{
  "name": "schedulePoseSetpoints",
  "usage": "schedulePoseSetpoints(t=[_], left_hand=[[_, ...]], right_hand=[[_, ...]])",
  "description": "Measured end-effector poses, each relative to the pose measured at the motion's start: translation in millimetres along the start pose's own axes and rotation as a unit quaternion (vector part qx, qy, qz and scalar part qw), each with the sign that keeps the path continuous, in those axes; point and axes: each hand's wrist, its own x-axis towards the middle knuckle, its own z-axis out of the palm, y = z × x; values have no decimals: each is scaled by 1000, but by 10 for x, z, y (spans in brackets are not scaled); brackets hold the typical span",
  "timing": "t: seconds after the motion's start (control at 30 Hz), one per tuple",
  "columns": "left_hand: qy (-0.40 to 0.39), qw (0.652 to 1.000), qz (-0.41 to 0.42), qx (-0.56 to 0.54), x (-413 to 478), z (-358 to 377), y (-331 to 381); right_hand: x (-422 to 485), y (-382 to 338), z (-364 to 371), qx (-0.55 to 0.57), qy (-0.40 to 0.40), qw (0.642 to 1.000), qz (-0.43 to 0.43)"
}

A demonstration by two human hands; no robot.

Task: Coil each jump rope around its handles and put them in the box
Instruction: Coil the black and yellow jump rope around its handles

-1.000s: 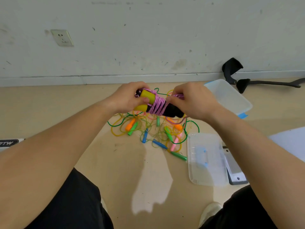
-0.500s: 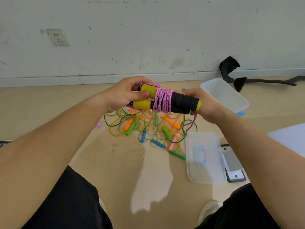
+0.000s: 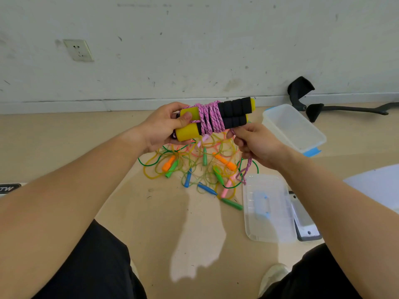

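My left hand (image 3: 160, 126) grips the yellow ends of two yellow-and-black foam handles (image 3: 234, 114), held side by side above the floor. A pink braided rope (image 3: 210, 118) is wound several times around their middle. My right hand (image 3: 255, 143) sits just below the black ends and pinches the loose tail of that rope (image 3: 246, 171), which hangs down toward the lid. Under my hands lies a tangled pile of thin jump ropes (image 3: 198, 169) with small coloured handles. The clear plastic box (image 3: 293, 126) stands open at the right.
The box's clear lid (image 3: 268, 209) lies on the floor at the lower right, over a grey plate (image 3: 306, 225). Black chair parts (image 3: 313, 104) lie by the wall. A white sheet (image 3: 380, 186) is at the far right. My knees frame the bottom.
My right hand has come off the black handle ends and dropped below them, pulling the rope's tail down. The handles have tilted up to the right.
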Motion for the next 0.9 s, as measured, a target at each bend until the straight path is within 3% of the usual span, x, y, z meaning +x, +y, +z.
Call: schedulePoseSetpoints(t=[0.33, 0.5, 0.7, 0.9], left_hand=[[78, 996, -20, 23, 32, 89, -44], [68, 993, -33, 92, 10, 75, -39], [49, 982, 41, 178, -9, 92, -6], [34, 958, 27, 282, -16, 241, -86]], right_hand=[[-33, -49, 156, -128, 92, 987, 2], [-88, -148, 153, -96, 100, 990, 0], [-135, -176, 213, -148, 148, 977, -26], [-140, -137, 237, -256, 93, 962, -22]])
